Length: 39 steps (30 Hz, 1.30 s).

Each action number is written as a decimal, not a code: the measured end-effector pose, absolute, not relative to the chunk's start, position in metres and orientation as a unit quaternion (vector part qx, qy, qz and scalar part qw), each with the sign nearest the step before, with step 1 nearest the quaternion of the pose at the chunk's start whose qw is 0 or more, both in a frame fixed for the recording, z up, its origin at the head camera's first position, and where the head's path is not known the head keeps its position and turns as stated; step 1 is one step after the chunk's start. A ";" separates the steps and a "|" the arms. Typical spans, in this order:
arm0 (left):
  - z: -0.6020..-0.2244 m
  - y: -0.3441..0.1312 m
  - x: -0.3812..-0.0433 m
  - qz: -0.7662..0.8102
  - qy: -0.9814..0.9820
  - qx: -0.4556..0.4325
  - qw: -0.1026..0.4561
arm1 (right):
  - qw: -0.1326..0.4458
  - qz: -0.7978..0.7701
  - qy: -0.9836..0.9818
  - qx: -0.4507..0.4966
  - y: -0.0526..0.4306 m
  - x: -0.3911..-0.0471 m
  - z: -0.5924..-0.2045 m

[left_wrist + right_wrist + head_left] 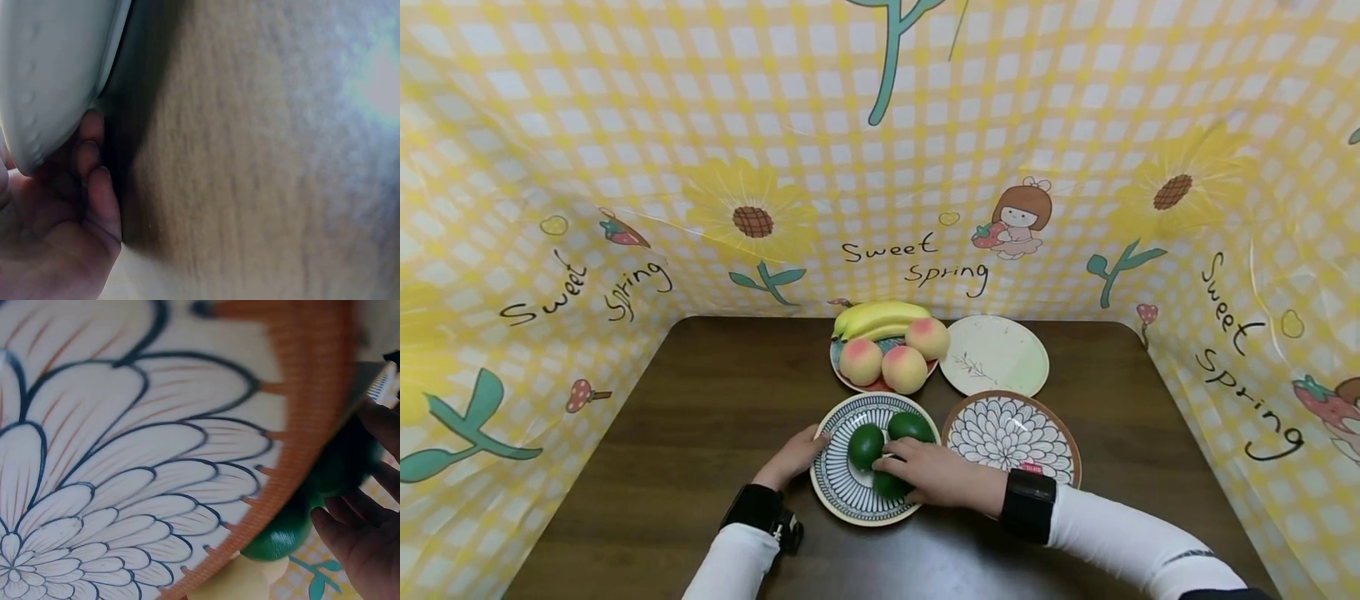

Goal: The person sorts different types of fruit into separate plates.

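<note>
A plate with blue-black radial stripes [842, 496] stands near the middle of the table in the head view. My left hand [793, 460] grips its left rim, thumb above; in the left wrist view the fingers [100, 197] curl under the pale underside [53, 69]. On the plate lie smooth, dark green oval fruits: one at the left [866, 447], one at the back [912, 426] and one in front [890, 487]. My right hand [942, 473] holds the front fruit, fingers curled over it and partly hiding it.
Behind the striped plate, a plate [842, 379] bears bananas [883, 319] and three peaches [904, 369]. To its right stands a pale plate [992, 354]. A brown-rimmed flower-patterned plate [1000, 429] sits under my right forearm. Checked cloth walls [880, 192] surround the table.
</note>
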State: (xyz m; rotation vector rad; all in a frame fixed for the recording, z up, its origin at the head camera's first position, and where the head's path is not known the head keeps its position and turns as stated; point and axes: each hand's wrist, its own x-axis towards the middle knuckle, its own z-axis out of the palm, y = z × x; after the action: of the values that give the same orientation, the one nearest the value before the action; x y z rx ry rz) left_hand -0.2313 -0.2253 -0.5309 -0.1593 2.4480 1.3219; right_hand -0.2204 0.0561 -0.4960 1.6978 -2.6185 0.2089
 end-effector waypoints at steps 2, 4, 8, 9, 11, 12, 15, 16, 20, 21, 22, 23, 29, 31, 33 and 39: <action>-0.531 -0.225 -0.231 0.468 0.865 -0.051 0.175 | 0.012 0.098 -0.837 0.538 0.064 -0.218 -0.490; -0.531 -0.224 -0.231 0.469 0.864 -0.048 0.176 | 0.009 0.127 -0.846 0.518 0.075 -0.216 -0.482; -0.531 -0.224 -0.231 0.469 0.862 -0.051 0.183 | -0.008 0.187 -0.884 0.429 0.109 -0.213 -0.469; -0.531 -0.224 -0.231 0.470 0.862 -0.056 0.184 | -0.012 0.199 -0.896 0.397 0.119 -0.212 -0.468; -0.532 -0.223 -0.232 0.466 0.863 -0.058 0.185 | -0.008 0.227 -0.915 0.334 0.144 -0.209 -0.468; -0.532 -0.223 -0.233 0.464 0.864 -0.057 0.186 | -0.002 0.240 -0.922 0.304 0.157 -0.206 -0.469; -0.532 -0.222 -0.234 0.465 0.864 -0.055 0.187 | 0.015 0.273 -0.937 0.219 0.196 -0.195 -0.477; -0.532 -0.221 -0.234 0.465 0.864 -0.053 0.186 | 0.021 0.282 -0.939 0.196 0.208 -0.191 -0.480; -0.533 -0.222 -0.234 0.466 0.863 -0.051 0.187 | -0.010 0.317 -0.942 0.108 0.251 -0.180 -0.493; -0.533 -0.222 -0.234 0.463 0.865 -0.049 0.188 | -0.026 0.326 -0.941 0.089 0.260 -0.179 -0.495; -0.534 -0.223 -0.234 0.463 0.865 -0.048 0.188 | -0.047 0.334 -0.939 0.068 0.268 -0.179 -0.497; -0.534 -0.223 -0.235 0.462 0.865 -0.047 0.192 | -0.075 0.353 -0.932 0.046 0.275 -0.180 -0.500; -0.533 -0.228 -0.235 0.458 0.866 -0.050 0.192 | -0.230 0.549 -0.803 -0.013 0.288 -0.190 -0.521; -0.534 -0.229 -0.234 0.458 0.867 -0.053 0.191 | -0.269 0.592 -0.760 -0.006 0.285 -0.193 -0.529; -0.534 -0.228 -0.233 0.456 0.867 -0.057 0.191 | -0.293 0.613 -0.733 0.004 0.282 -0.195 -0.536; -0.535 -0.224 -0.235 0.459 0.866 -0.055 0.192 | -0.303 0.631 -0.714 0.003 0.277 -0.196 -0.542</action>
State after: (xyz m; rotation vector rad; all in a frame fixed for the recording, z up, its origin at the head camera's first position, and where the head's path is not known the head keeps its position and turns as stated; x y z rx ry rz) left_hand -0.2347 -0.2239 -0.5348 -0.1554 2.4306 1.2886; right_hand -0.1963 0.2765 -0.5418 0.0121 -2.8157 2.4868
